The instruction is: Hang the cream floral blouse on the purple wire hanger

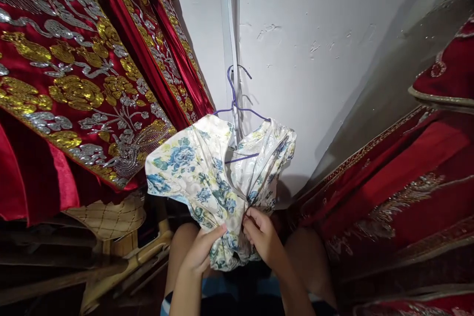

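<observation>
A white garment with blue and green flowers (pixel 211 173) hangs in the middle on a purple wire hanger (pixel 234 103), its neckline open in a deep V. My left hand (pixel 203 247) grips the lower left front of the garment, thumb on top and the other fingers hidden behind the cloth. At the lower point of the V, my right hand (pixel 261 232) pinches the fabric edge between thumb and bent fingers. Both hands are close together, with the cloth between them.
Red embroidered clothing (pixel 81 74) with gold and silver patterns hangs at the left. More red garments (pixel 400 187) are at the right. Behind the hanger stands a white wall (pixel 303 24) with a pale vertical strip. A wooden chair (pixel 126 261) is at the lower left.
</observation>
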Demonstrator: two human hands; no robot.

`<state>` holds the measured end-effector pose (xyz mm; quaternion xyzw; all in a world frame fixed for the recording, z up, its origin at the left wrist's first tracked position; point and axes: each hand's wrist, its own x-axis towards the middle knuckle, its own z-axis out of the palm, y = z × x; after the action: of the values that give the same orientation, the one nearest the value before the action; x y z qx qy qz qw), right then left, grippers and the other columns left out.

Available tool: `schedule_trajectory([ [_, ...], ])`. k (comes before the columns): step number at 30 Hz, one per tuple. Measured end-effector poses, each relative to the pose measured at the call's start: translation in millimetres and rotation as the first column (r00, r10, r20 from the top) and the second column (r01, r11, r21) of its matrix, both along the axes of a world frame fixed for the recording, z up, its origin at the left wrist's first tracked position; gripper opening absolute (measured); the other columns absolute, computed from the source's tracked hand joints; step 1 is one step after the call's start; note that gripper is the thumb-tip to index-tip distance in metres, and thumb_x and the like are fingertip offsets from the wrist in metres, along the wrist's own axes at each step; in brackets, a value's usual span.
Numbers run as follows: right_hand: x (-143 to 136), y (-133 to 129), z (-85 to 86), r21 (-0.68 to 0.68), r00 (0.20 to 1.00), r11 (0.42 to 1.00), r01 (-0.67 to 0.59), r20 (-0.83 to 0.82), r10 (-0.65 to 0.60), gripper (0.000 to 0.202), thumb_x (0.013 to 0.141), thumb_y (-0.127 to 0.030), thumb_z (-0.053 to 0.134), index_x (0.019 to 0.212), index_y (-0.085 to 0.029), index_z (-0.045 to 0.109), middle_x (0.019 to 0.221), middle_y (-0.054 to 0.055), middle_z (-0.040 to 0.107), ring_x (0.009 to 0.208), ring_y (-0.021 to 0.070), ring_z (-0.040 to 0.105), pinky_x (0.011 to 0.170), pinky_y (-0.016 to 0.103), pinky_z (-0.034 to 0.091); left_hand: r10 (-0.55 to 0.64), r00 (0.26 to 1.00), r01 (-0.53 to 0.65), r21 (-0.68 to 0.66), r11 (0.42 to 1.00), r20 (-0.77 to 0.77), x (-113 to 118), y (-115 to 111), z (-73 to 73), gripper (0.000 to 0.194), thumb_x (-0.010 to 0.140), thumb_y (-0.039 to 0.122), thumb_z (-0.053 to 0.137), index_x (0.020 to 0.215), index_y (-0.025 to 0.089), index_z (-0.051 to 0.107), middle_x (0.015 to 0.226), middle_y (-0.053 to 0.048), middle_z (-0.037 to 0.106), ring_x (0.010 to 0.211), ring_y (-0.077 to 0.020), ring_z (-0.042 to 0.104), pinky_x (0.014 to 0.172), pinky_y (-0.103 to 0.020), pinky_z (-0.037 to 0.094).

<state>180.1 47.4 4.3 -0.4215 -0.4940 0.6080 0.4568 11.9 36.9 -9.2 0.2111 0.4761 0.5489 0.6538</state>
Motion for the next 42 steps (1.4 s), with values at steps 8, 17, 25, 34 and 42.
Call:
schedule_trajectory([
  [8, 17.8, -1.1, -0.2, 0.009, 0.991, 1.000, 0.014, 0.132, -0.015, 0.039, 0.083, -0.045, 0.069, 0.062, -0.020, 0.048, 0.047, -0.004, 0.048, 0.045, 0.0102, 0.042, 0.049, 0.025, 0.031, 0.692, 0.591, -0.544, 0.430, 0.721, -0.414, -22.9, 19.5, -25.9, 0.036, 0.085, 0.033, 0.069, 0.118, 0.021, 0.064, 0.120, -0.011, 0.068, 0.119, -0.0267, 0.063, 0.105, -0.045, 0.049],
  [17, 3.7, -5.8, 2.3, 0.000, 0.999, 1.000, 0.031, 0.021, -0.031, 0.028, 0.083, -0.040, 0.070, 0.071, -0.017, 0.058, 0.052, -0.004, 0.053, 0.049, 0.0106, 0.047, 0.050, 0.024, 0.035, 0.320, 0.683, 0.125, 0.538, 0.834, -0.656, 55.8, -2.3, -30.1, 0.013, 0.088, 0.022, 0.059, 0.100, 0.020, 0.063, 0.094, -0.004, 0.064, 0.090, -0.0189, 0.061, 0.083, -0.030, 0.049],
  [25, 13.8, 22.0, 28.4, 0.010, 0.979, 0.979, 0.202, -0.011, -0.202, 0.033, 0.083, -0.040, 0.068, 0.062, -0.020, 0.054, 0.043, -0.006, 0.050, 0.036, 0.0070, 0.036, 0.041, 0.022, 0.030, 0.271, 0.651, 0.305, 0.571, 0.762, -0.709, 60.3, 11.8, -25.0, 0.021, 0.096, 0.023, 0.053, 0.076, 0.019, 0.053, 0.076, -0.002, 0.054, 0.074, -0.0161, 0.053, 0.070, -0.027, 0.040],
  [34, 7.1, 103.0, 145.7, 0.304, 0.969, 0.922, 0.240, -0.137, -0.207, 0.025, 0.081, -0.037, 0.074, 0.069, -0.017, 0.063, 0.051, -0.004, 0.056, 0.040, 0.0061, 0.041, 0.039, 0.020, 0.033, 0.199, 0.511, 0.476, 0.468, 0.744, -0.836, 60.1, 27.5, -26.7, 0.023, 0.099, 0.023, 0.047, 0.076, 0.020, 0.043, 0.077, 0.000, 0.047, 0.074, -0.0154, 0.047, 0.069, -0.026, 0.037],
  [42, 5.9, 98.0, 149.2, 0.378, 0.970, 0.896, 0.233, -0.149, -0.189, 0.022, 0.086, -0.036, 0.070, 0.074, -0.019, 0.063, 0.049, -0.005, 0.054, 0.041, 0.0073, 0.042, 0.041, 0.020, 0.034, 0.067, 0.545, 0.553, 0.417, 0.721, -0.836, 22.5, 11.0, 11.2, 0.014, 0.098, 0.022, 0.054, 0.091, 0.019, 0.066, 0.090, -0.004, 0.065, 0.087, -0.0177, 0.062, 0.078, -0.027, 0.047],
])
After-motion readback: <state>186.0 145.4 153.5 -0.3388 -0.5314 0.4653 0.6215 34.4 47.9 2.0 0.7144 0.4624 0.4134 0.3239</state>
